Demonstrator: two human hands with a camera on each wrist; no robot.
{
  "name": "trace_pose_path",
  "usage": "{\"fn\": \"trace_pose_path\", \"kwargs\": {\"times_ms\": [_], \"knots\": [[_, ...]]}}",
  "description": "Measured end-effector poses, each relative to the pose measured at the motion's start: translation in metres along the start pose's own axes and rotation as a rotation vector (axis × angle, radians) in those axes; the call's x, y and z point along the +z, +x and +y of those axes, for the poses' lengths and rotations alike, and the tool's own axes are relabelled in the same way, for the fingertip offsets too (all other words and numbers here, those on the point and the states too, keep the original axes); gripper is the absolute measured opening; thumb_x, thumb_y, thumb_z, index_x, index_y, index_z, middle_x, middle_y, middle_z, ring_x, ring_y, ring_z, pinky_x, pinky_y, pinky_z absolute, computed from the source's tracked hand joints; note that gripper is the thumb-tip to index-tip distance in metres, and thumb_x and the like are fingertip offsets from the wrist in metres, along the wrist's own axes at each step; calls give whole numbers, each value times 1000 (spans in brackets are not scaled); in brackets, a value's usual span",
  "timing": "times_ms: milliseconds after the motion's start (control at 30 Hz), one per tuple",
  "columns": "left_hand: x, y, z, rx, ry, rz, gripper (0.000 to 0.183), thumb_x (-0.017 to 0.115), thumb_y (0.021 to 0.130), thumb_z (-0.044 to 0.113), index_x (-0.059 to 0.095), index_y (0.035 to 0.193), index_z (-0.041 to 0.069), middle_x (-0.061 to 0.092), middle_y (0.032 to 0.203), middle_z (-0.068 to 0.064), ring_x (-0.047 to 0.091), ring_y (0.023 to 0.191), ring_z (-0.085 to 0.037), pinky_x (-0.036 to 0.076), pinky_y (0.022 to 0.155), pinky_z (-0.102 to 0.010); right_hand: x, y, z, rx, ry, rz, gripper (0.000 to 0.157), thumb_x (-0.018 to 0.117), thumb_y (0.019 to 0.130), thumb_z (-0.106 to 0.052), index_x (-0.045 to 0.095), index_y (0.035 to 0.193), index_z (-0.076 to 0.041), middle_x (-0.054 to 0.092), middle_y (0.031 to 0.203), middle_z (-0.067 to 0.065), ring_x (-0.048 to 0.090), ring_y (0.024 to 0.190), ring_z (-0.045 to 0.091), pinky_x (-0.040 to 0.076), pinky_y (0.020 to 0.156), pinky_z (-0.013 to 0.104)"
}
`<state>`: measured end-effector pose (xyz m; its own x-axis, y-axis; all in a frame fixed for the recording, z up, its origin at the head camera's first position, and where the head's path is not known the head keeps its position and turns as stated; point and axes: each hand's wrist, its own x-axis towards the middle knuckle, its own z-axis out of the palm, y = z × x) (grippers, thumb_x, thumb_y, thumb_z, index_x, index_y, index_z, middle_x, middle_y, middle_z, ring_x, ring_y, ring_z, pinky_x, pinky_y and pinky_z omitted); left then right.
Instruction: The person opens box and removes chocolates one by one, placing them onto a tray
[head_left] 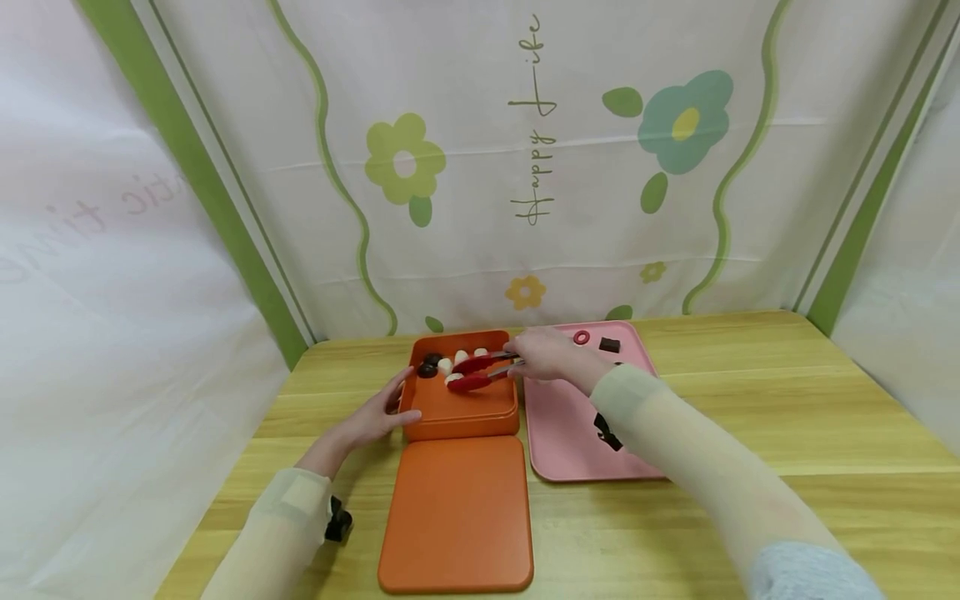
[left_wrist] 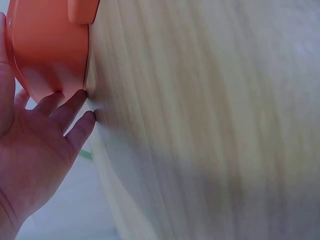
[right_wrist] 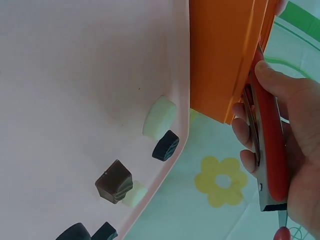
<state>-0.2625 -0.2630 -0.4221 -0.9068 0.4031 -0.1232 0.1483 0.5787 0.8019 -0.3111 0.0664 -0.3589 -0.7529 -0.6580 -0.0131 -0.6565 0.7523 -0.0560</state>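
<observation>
An orange box (head_left: 465, 427) stands uncovered on the wooden table. In its back left corner lie dark brown chocolate-like pieces (head_left: 428, 369), with several white pieces (head_left: 461, 357) beside them. My right hand (head_left: 551, 354) grips red-and-metal tongs (head_left: 471, 382), whose red tips reach inside the box. One white piece sits at those tips; whether they pinch it I cannot tell. The right wrist view shows fingers and thumb around the red tong handle (right_wrist: 274, 150). My left hand (head_left: 375, 417) touches the box's left side, thumb at the front left corner, fingers extended against the wall.
An orange lid (head_left: 457, 517) lies flat in front of the box. Right of the box is a pink tray (head_left: 558, 437), partly hidden by my right arm, holding a red ring (head_left: 581, 337), a dark block (head_left: 610, 344) and white pieces (right_wrist: 160, 117). A printed curtain (head_left: 480, 250) hangs behind.
</observation>
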Motion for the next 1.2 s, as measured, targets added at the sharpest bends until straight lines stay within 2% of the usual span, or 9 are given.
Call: {"fn": "trace_pose_path", "kwargs": {"times_ms": [300, 500, 767, 867, 1000, 1067, 1133, 1200], "knots": [[-1, 0, 0, 4, 0, 1, 83, 65, 95, 24, 10, 158, 17, 16, 155, -29, 19, 141, -45, 20, 111, -57, 8, -2, 0, -3, 18, 62, 18, 71, 91, -30, 65, 97, -14, 58, 76, -5, 52, 71, 17, 46, 68, 32], [0, 2, -1, -3, 4, 0, 84, 65, 95, 26, 10, 158, 18, 16, 156, -29, 19, 141, -44, 20, 111, -56, 7, -11, 3, -20, 82, 97, 27, 71, 90, -27, 68, 108, -8, 59, 81, -3, 53, 74, 17, 48, 68, 33], [-1, 2, 0, 6, -17, 3, 85, 65, 95, 25, 10, 158, 16, 15, 155, -30, 19, 141, -46, 19, 111, -57, 1, -27, 7, -48, 109, 164, 30, 72, 90, -30, 69, 114, -13, 65, 91, -2, 56, 76, 14, 50, 71, 35], [0, 2, -1, 14, -18, 1, 85, 66, 95, 25, 9, 158, 16, 16, 155, -30, 19, 141, -46, 19, 111, -57, -1, -35, 9, -62, 126, 194, 29, 71, 90, -32, 68, 115, -16, 63, 90, -5, 54, 72, 13, 48, 67, 33], [0, 1, -2, 14, -23, -1, 84, 65, 95, 24, 10, 158, 17, 16, 155, -29, 19, 141, -45, 19, 112, -56, -3, -48, 12, -96, 145, 257, 18, 71, 90, -31, 65, 103, -20, 54, 77, -10, 49, 63, 9, 42, 59, 30], [0, 1, -2, 15, -28, -1, 84, 65, 95, 22, 10, 158, 16, 16, 155, -29, 18, 141, -45, 19, 111, -56, -3, -54, 15, -106, 147, 289, 17, 70, 91, -33, 63, 101, -21, 52, 74, -12, 48, 61, 6, 41, 57, 28], [0, 0, -1, 14, -28, 2, 83, 65, 96, 22, 10, 158, 16, 16, 155, -29, 19, 141, -46, 19, 111, -57, -5, -61, 18, -121, 156, 318, 22, 69, 92, -35, 64, 108, -20, 56, 76, -13, 51, 62, 6, 43, 57, 28], [0, 0, 0, 16, -30, 7, 83, 65, 96, 22, 10, 158, 16, 16, 155, -30, 19, 140, -46, 20, 111, -57, -8, -68, 21, -132, 152, 344, 32, 68, 92, -35, 65, 120, -20, 66, 92, -11, 60, 73, 6, 49, 64, 28]]}}
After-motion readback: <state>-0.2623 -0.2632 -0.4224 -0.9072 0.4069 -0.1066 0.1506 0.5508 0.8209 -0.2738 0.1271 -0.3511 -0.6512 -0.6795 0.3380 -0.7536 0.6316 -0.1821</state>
